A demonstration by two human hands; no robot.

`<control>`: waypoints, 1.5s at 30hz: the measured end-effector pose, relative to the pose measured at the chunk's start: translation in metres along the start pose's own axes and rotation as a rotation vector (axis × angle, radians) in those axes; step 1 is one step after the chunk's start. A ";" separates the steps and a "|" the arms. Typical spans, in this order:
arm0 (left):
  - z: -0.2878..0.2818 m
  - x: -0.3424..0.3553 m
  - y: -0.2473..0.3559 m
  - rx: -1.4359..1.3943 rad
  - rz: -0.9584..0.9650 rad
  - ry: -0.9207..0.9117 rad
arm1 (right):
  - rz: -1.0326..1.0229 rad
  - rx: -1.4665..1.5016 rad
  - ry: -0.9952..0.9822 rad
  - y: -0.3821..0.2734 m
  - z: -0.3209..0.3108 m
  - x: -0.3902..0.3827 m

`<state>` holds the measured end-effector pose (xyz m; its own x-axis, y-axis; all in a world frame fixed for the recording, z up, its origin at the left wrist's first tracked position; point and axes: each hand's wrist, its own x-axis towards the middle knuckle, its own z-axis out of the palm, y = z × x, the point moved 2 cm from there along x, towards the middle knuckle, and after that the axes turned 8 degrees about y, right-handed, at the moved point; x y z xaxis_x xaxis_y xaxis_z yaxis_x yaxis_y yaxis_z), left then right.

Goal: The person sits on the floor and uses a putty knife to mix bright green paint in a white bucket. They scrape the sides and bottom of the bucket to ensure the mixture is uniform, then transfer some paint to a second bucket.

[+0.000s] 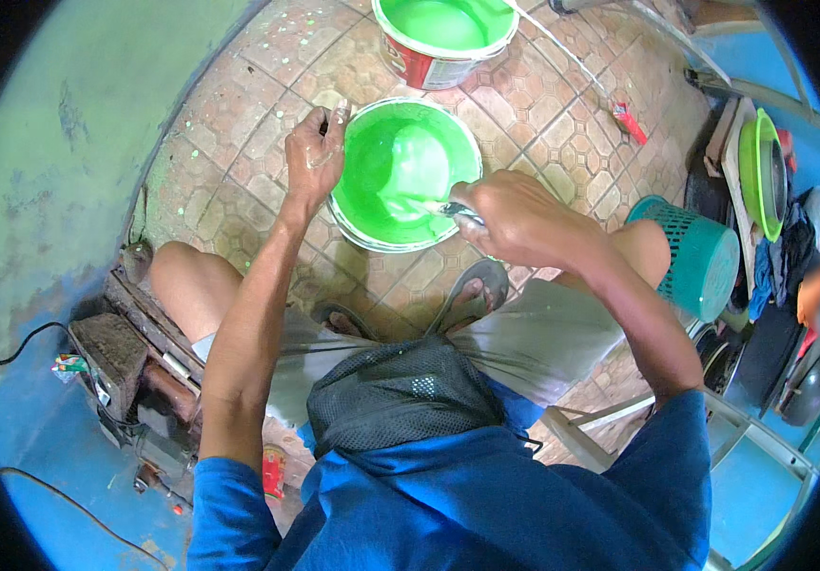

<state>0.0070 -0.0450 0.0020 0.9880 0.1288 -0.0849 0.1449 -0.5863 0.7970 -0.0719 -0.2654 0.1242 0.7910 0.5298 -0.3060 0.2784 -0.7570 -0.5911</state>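
Note:
A round bucket (336, 217) with a white rim stands on the floor in front of me, its inside coated bright green. Pale green paint (419, 162) lies in its bottom. My left hand (317, 152) grips the bucket's rim at its left side, paint smeared on the fingers. Over the right part of the rim, my right hand (510, 217) is closed around a hand tool (462, 213) with a dark and silver handle. The tool's paint-covered end points left into the bucket; its exact kind is hard to make out.
Beyond stands a second bucket (419, 68), red and white, holding green paint. A red-handled tool (629, 124) with a long pale rod lies to its right. A teal basket (705, 257) is by my right knee, near a cluttered rack. At left are a green wall (77, 124) and a dark machine (139, 371).

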 end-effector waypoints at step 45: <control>-0.028 -0.010 -0.028 -0.189 -0.262 0.361 | 0.133 -0.417 0.567 0.044 0.035 -0.063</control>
<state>-0.0088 -0.0082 -0.0026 0.8333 0.5415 -0.1115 0.3414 -0.3455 0.8741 -0.1283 -0.3181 0.0914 0.9626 0.2280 0.1460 0.2551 -0.9446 -0.2065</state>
